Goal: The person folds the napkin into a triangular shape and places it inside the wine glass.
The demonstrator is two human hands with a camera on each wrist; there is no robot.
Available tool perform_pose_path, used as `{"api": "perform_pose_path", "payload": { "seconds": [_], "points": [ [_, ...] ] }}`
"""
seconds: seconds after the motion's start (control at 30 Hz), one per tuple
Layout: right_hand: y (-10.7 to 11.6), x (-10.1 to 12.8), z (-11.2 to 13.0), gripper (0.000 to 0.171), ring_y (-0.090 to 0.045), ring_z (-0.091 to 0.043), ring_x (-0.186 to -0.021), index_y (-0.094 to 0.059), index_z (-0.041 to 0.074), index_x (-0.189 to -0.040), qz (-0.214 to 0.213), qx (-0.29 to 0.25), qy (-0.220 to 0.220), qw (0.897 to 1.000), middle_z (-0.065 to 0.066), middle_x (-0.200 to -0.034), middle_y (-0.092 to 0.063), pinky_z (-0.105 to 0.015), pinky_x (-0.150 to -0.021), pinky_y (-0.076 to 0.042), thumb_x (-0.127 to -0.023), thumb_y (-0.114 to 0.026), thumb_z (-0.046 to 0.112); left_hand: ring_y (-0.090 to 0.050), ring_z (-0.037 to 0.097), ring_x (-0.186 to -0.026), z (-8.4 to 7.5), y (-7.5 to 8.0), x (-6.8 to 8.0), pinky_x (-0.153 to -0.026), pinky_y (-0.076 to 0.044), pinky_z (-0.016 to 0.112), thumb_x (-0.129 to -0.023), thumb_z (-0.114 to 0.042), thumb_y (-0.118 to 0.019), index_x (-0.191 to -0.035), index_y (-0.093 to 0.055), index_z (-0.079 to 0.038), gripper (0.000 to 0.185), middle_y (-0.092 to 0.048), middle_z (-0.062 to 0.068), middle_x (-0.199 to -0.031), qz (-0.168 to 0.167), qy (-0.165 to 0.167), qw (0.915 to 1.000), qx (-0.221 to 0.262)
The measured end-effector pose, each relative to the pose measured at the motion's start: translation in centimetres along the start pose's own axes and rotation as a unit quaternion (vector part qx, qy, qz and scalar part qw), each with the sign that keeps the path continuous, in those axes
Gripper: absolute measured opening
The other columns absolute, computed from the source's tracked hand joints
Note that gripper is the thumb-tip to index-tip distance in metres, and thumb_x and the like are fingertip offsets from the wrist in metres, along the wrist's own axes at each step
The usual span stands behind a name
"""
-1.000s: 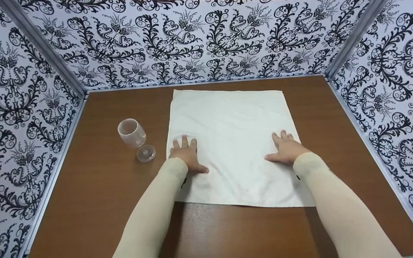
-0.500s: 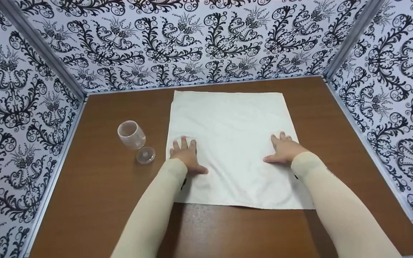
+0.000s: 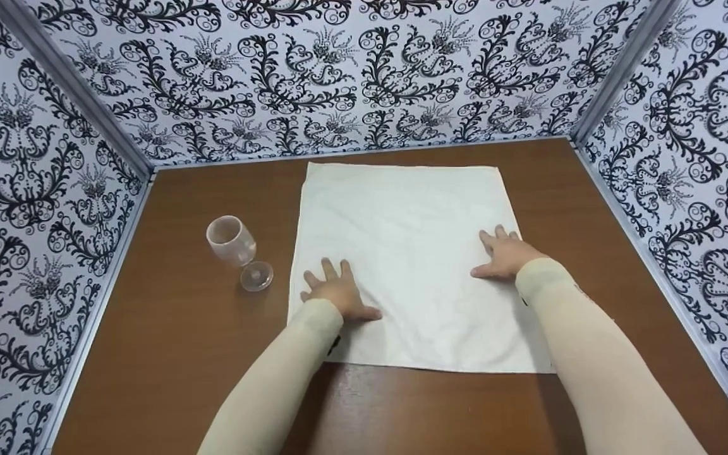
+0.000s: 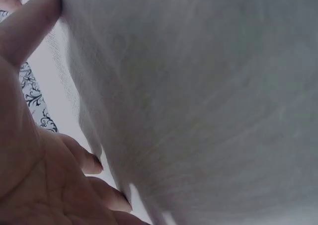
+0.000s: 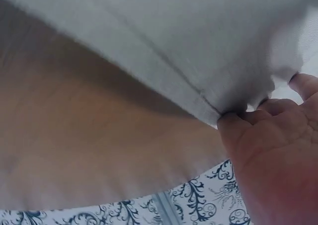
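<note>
A white square cloth (image 3: 402, 221) lies spread on the brown table, with soft wrinkles in its near half. On its left part rests my left hand (image 3: 339, 296), fingers spread and thumb pointing inward. My right hand (image 3: 508, 258) touches the cloth near its right edge, fingers also spread. Close up in the left wrist view, the fingertips (image 4: 92, 163) meet the cloth's surface (image 4: 198, 101). The right wrist view shows fingertips (image 5: 231, 123) on the cloth (image 5: 208, 41) beside its edge.
A clear stemmed wine glass (image 3: 232, 243) stands left of the cloth. Wooden table surface (image 3: 168, 354) surrounds the cloth. Patterned black-and-white walls (image 3: 364, 76) enclose the back and both sides.
My left hand has slid toward me and slightly right over the cloth. The right hand has shifted very little. The glass has stayed where it was.
</note>
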State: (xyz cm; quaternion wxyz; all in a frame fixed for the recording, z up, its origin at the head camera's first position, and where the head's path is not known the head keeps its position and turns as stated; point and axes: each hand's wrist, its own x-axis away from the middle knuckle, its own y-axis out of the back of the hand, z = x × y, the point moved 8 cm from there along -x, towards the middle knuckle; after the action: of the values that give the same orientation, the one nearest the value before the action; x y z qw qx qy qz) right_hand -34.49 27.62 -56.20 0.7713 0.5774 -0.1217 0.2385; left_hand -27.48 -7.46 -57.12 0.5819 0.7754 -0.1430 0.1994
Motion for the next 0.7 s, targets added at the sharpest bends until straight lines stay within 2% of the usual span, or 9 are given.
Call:
{"api": "perform_pose_path", "payload": {
  "seconds": [0.3,0.7],
  "points": [
    [-0.2,-0.3,-0.3,0.109,-0.001,-0.063,-0.155,-0.016,0.004,-0.168,-0.008,-0.006,0.001,1.0,-0.036,-0.171,0.0,-0.074,-0.123,-0.016,-0.093,-0.07,0.062,-0.002,0.064,-0.156,-0.3,0.6,0.5,-0.116,-0.031,0.077,-0.067,-0.083,-0.081,-0.171,-0.008,-0.018,0.144,0.006,0.023,-0.176,0.006,0.001,0.9998,-0.02],
    [-0.3,0.0,-0.4,0.11,0.001,-0.062,-0.155,-0.015,0.004,-0.168,-0.004,-0.011,-0.003,1.0,-0.036,-0.171,0.002,-0.073,-0.124,-0.015,-0.093,-0.069,0.063,0.0,0.065,-0.155,-0.1,0.1,-0.5,-0.116,-0.032,0.077,-0.063,-0.087,-0.08,-0.171,-0.005,-0.019,0.148,0.009,0.022,-0.176,0.014,0.004,0.9993,-0.034]
  ]
}}
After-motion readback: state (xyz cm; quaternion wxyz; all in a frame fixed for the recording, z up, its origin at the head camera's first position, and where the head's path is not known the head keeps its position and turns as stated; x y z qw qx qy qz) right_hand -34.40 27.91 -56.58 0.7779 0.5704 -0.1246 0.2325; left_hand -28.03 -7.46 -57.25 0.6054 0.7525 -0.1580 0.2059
